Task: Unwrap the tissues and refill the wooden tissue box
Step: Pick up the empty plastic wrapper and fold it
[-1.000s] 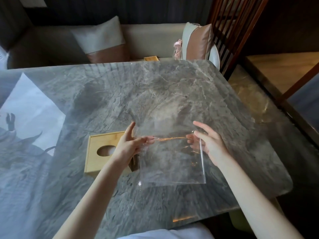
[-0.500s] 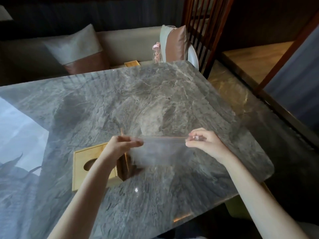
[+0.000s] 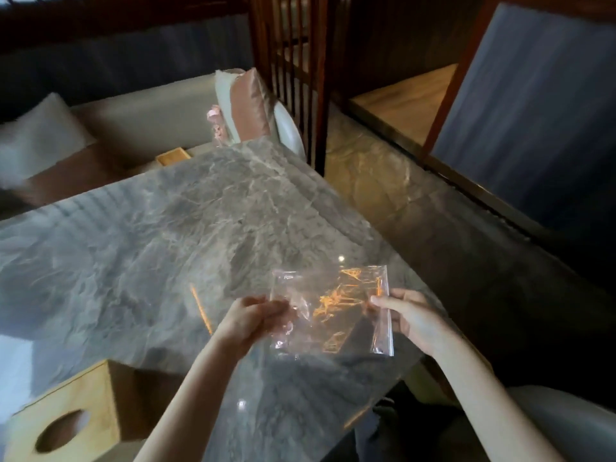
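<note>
My left hand [image 3: 255, 316] pinches the wrapper's [image 3: 333, 311] left edge; my right hand [image 3: 408, 316] grips its right edge. I see one clear wrapper, stretched flat above the table [image 3: 150, 245], long axis running left to right. One wooden box [image 3: 63, 425] sits lower left, round hole facing up.

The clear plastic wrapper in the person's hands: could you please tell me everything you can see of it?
The wrapper is a thin, see-through plastic film, roughly rectangular, crinkled and catching orange glints. It looks empty and flat, with a straight seam along its right edge. It is held up above the marble table, near its right corner. The left hand pinches its left edge, and the right hand holds its right edge. Nothing else touches it.
</note>
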